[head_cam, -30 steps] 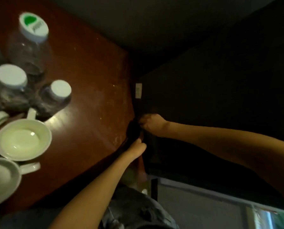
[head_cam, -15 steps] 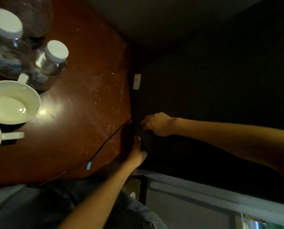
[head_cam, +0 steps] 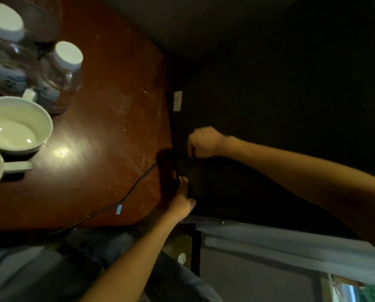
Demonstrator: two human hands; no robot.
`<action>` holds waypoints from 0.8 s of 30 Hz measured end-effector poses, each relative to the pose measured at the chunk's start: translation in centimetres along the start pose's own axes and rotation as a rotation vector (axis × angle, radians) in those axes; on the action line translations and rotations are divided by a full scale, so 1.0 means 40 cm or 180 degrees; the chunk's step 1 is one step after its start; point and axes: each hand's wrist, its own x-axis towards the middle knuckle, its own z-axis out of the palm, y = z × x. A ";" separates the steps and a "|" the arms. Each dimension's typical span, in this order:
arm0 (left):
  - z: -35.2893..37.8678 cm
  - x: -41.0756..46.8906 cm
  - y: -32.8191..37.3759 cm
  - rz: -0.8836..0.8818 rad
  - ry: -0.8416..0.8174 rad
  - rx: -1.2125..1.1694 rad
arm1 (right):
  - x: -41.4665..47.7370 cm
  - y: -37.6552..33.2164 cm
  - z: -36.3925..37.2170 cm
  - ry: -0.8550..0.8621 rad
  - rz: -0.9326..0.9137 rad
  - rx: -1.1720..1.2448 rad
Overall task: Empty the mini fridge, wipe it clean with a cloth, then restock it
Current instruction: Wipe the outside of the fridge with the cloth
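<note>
The black mini fridge (head_cam: 280,105) fills the right half of the view, seen from above, too dark for detail. My right hand (head_cam: 204,142) is curled into a fist at the fridge's left edge and grips a dark cloth-like thing (head_cam: 188,171) that barely shows against the black. Just below it, my left hand (head_cam: 182,203) reaches up along the same edge with straight fingers that touch that dark thing. A pale grey panel (head_cam: 291,247) runs under the fridge's near edge.
A brown wooden table (head_cam: 108,127) adjoins the fridge on the left. At its left side stand clear bottles with white caps (head_cam: 66,62) and white cups (head_cam: 16,125). A black cable (head_cam: 125,197) with a blue tag crosses the table toward the fridge.
The view has shifted, so the bottles and cups sit higher and further left. My right hand has risen a little along the fridge's edge; my left hand stays below it.
</note>
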 end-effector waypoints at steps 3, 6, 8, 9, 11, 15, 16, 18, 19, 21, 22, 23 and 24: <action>-0.004 -0.002 -0.022 0.0270 -0.0080 0.0114 | 0.095 0.052 -0.037 0.0503 0.0189 -0.0112; -0.009 -0.018 -0.046 0.0047 0.0014 -0.0028 | 0.178 -0.050 0.065 0.0626 0.0341 -0.0153; -0.015 -0.022 -0.060 -0.0141 -0.0013 -0.0231 | 0.148 -0.122 0.161 0.0844 0.0425 -0.0029; -0.017 -0.024 -0.059 -0.0214 -0.0078 -0.0191 | 0.109 -0.148 0.205 0.0897 0.0418 0.0054; -0.017 -0.015 -0.044 -0.0341 -0.0164 -0.0051 | 0.007 -0.191 0.275 0.0681 0.0173 0.0053; -0.001 -0.027 -0.017 -0.0409 -0.0155 0.0086 | -0.050 -0.170 0.272 0.0678 0.0261 0.0110; -0.004 -0.037 -0.014 -0.0358 -0.0182 0.0123 | -0.026 -0.149 0.242 0.0809 0.0402 0.0073; -0.016 -0.058 -0.016 -0.0353 -0.0259 0.0016 | 0.025 -0.113 0.181 0.1052 0.0513 -0.0035; -0.023 -0.072 -0.017 -0.0344 -0.0243 -0.0041 | 0.045 -0.110 0.168 0.1140 0.0571 -0.0054; -0.040 -0.092 -0.028 -0.0287 -0.0108 -0.0037 | 0.055 -0.151 0.221 0.1137 0.0614 0.0073; -0.050 -0.102 -0.028 -0.0271 -0.0014 0.0029 | 0.035 -0.193 0.270 0.0949 0.0511 0.0140; -0.059 -0.109 -0.030 -0.0226 0.0068 0.0134 | -0.004 -0.237 0.315 0.0656 0.0311 0.0086; -0.066 -0.112 -0.031 -0.0181 0.0098 0.0249 | -0.052 -0.267 0.357 0.0443 0.0122 -0.0003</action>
